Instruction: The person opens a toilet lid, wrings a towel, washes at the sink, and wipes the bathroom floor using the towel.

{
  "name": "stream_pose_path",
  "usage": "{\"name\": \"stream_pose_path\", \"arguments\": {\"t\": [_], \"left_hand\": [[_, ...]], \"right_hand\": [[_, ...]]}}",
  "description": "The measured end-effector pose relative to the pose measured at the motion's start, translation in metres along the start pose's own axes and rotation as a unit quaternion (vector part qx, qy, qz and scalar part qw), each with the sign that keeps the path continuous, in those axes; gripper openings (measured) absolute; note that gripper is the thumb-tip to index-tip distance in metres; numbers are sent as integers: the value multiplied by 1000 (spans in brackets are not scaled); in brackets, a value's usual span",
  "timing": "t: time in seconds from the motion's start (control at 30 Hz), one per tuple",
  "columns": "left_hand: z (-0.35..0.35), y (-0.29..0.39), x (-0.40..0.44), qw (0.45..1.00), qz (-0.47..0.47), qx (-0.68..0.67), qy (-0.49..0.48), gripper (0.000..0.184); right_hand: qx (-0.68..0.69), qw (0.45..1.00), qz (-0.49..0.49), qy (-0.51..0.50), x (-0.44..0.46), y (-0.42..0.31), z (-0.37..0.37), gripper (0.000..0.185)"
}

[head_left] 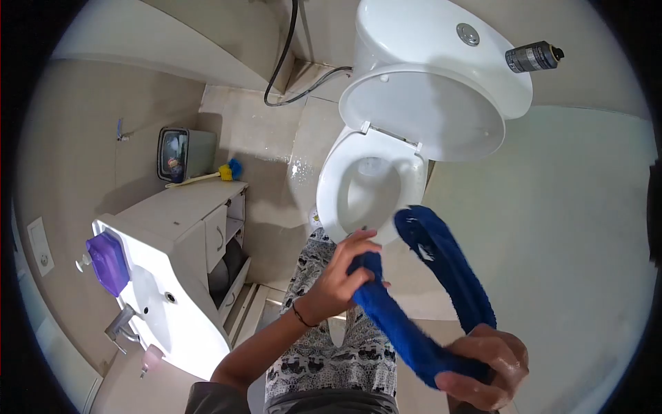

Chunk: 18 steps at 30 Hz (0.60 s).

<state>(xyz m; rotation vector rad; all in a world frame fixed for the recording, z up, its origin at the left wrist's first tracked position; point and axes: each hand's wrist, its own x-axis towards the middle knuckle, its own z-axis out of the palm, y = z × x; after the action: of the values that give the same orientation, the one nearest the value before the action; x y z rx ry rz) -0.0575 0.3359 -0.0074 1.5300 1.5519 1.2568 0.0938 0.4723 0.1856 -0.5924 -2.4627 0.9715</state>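
Blue fabric piece [400,317] is held up in front of the toilet seat [332,183], in a bent, loop-like shape. The left hand [343,274] is partly closed, pinching one end between thumb and fingers; the right hand [486,369] is curled around the bend, which it hides, so whether the piece is continuous there cannot be told. The pale patch inside the free end is hard to make out. Toilet lid [431,114] is raised against the cistern [407,31]; a dark can [531,57] sits near one end of the cistern top. Surface: white cabinet top [181,215], a yellow-and-blue brush [226,171] at its far edge; dark contents in the open compartment are indistinct. A bin [196,152] is beyond that edge, its base unclear. Basin [148,283] carries a purple container [108,263] along its wall-side edge. Floor [258,145]: beige tile, wet spots beside the toilet. Frame corners are black.
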Motion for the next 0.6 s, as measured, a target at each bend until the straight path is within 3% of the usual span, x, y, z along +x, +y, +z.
{"name": "stream_pose_path", "arguments": {"t": [0.1, 0.17, 0.2, 0.23, 0.27, 0.33, 0.37, 0.4, 0.47, 0.5, 0.53, 0.57, 0.6], "left_hand": [[13, -18, -2, 995, -58, -81, -14, 38], [20, -20, 4, 979, -66, -187, -43, 46], [21, -22, 10, 972, -48, -220, -59, 49], [37, -26, 13, 951, 7, -309, -17, 50], [47, -28, 12, 948, 20, -317, -22, 49], [56, -18, 17, 931, 24, -363, -28, 45], [55, -16, 23, 943, 63, -323, -52, 41], [55, -17, 29, 951, 102, -283, -78, 38], [67, -24, 23, 950, 88, -289, -86, 34], [68, -31, 20, 938, 52, -314, -138, 33], [68, -36, 17, 922, 15, -338, -190, 33], [60, -35, 20, 928, -15, -333, -168, 33], [52, -40, 15, 934, -61, -297, -190, 33]], "right_hand": [[-33, 989, -21, -140, 10, -4, -8, 41], [110, 967, -89, -212, 14, 2, 2, 33], [140, 963, -85, -212, 16, -2, 6, 32], [170, 959, -80, -213, 17, -5, 10, 32], [285, 921, 29, -263, 9, -11, 17, 28], [359, 901, -73, -234, 20, -5, 35, 26], [380, 914, -87, -115, 10, -16, 71, 29], [377, 915, -91, -113, 5, -10, 65, 29], [411, 871, -121, -241, 13, 8, 40, 30], [453, 859, 9, -238, 2, 8, 36, 44], [393, 900, 8, -190, 1, 12, 24, 30], [330, 933, 10, -142, 11, 14, 13, 18], [305, 941, 89, -117, -3, 12, 3, 31]]}}
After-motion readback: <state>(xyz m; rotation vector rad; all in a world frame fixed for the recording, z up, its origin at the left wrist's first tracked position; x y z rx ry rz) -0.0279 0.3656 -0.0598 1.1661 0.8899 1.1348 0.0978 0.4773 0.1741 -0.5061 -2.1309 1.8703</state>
